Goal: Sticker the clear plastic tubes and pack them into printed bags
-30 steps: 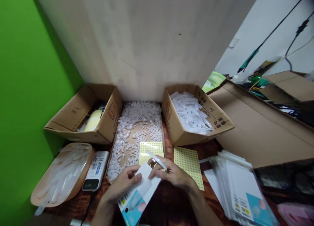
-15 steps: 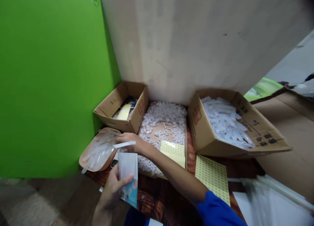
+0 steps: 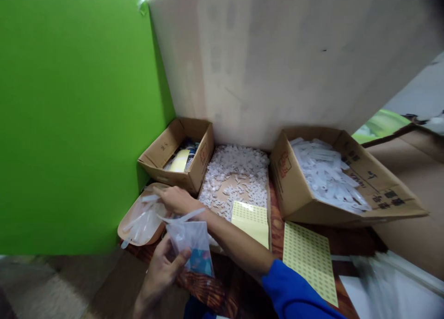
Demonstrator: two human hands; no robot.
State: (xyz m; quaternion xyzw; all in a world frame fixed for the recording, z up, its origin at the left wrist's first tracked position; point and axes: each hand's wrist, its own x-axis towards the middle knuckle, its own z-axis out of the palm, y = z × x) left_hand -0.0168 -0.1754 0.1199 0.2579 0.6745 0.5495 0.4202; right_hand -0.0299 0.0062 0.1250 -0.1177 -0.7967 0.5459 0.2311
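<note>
My left hand [image 3: 164,266] is closed on a clear plastic bag [image 3: 190,236] with a blue printed lower part. The bag's loose top strip stretches out to the right, across my right forearm. Over the far right edge of an orange-tan basin [image 3: 126,219] is my right hand [image 3: 176,199], its fingers pointing left and down. Translucent plastic strips [image 3: 144,222] fill the basin. Blur at the fingertips hides whether they grip a strip.
Small white pieces cover a cardboard tray [image 3: 227,192], with a yellow sticker sheet [image 3: 249,231] at its front. Cardboard boxes stand left [image 3: 194,180] and right [image 3: 294,189], the right one full of translucent parts. Another sticker sheet [image 3: 308,263] lies right. A green panel [image 3: 76,125] borders the left.
My left hand and the bag have shifted slightly right, and the bag is now more tilted. My right hand is still at the basin, its fingers a little further over it.
</note>
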